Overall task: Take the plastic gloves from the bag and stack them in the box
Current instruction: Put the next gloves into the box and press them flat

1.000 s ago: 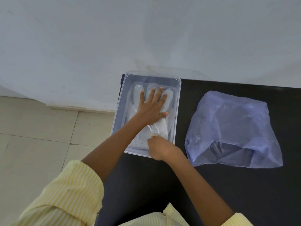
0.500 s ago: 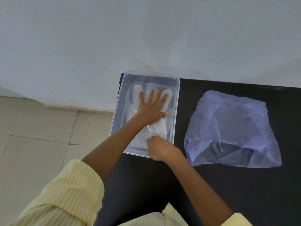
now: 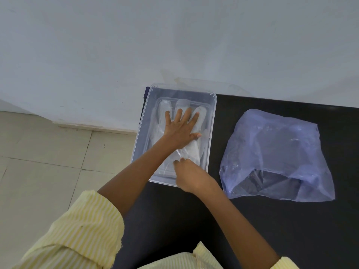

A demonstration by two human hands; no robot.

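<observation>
A clear plastic box (image 3: pixel 212 121) stands at the left end of the black table. Clear plastic gloves (image 3: pixel 165 107) lie flat inside it, fingers pointing away from me. My left hand (image 3: pixel 181 131) presses flat on the gloves with its fingers spread. My right hand (image 3: pixel 191 176) is at the near end of the box, its fingers pinched on the cuff of the top glove. A crumpled bluish plastic bag (image 3: pixel 275 152) lies to the right of the box, its opening toward me.
The black table (image 3: pixel 252 230) reaches the white wall (image 3: pixel 174 45) behind. Tiled floor (image 3: pixel 48 162) lies to the left, below the table's left edge, which the box overhangs slightly. Yellow striped sleeves (image 3: pixel 81 233) fill the bottom of the view.
Nearly nothing has changed: my left hand stays pressed on the gloves and my right hand keeps its pinch at the cuff, shifting only slightly.
</observation>
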